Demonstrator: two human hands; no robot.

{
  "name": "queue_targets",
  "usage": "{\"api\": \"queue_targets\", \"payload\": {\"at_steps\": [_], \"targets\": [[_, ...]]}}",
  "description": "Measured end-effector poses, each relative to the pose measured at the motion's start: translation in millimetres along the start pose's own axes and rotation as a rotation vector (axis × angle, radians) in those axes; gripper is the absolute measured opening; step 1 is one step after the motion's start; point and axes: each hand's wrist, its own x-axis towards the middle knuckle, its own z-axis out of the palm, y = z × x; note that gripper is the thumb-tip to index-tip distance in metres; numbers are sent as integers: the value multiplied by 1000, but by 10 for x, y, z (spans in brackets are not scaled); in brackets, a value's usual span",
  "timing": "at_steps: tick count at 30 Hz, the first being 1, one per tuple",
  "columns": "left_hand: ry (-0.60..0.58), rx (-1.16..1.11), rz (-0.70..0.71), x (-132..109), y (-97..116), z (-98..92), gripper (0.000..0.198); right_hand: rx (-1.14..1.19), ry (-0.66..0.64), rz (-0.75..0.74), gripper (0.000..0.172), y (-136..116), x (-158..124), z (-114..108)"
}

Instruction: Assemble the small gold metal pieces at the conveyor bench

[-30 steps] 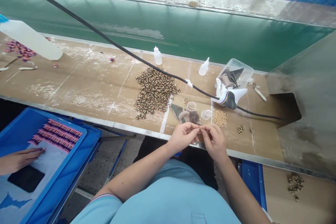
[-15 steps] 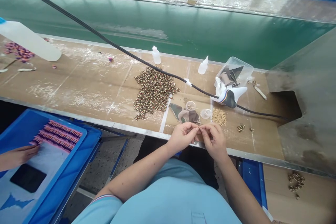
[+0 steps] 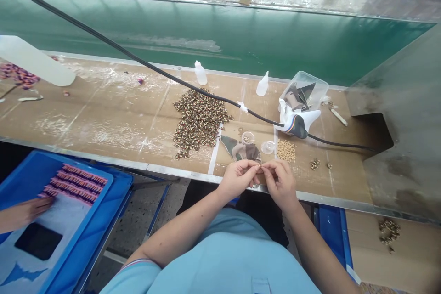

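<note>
At the bench's front edge, my left hand (image 3: 238,177) and my right hand (image 3: 280,181) meet fingertip to fingertip. Both are pinched closed around something too small to make out. Just beyond them lies a camouflage cloth piece (image 3: 245,152), with a small round clear dish (image 3: 248,138) behind it. A second clear dish (image 3: 268,147) sits to its right, beside a patch of small beige beads (image 3: 285,150). Left of these spreads a large heap of small brown-and-gold pieces (image 3: 200,121). A few similar pieces (image 3: 314,164) lie to the right of my right hand.
A black cable (image 3: 138,58) crosses above the bench. Two white squeeze bottles (image 3: 200,74) stand at the back, near a clear plastic box (image 3: 319,88) holding cloth scraps. At left, another person's hand (image 3: 29,211) reaches into a blue tray (image 3: 108,186) with rows of purple-pink pieces.
The view has shifted slightly, so the bench items appear a little further left. My hands stay pinched together in nearly the same pose. The other person's hand has moved slightly at the tray.
</note>
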Motion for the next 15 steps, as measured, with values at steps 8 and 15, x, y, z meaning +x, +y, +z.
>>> {"api": "queue_targets", "payload": {"at_steps": [8,15], "targets": [[22,95,62,-26,-27,6,28,-46,-15,-81,15,-3,-5,22],[55,271,188,-39,-118,-12,20,-73,-23,-105,15,16,-21,40]]}}
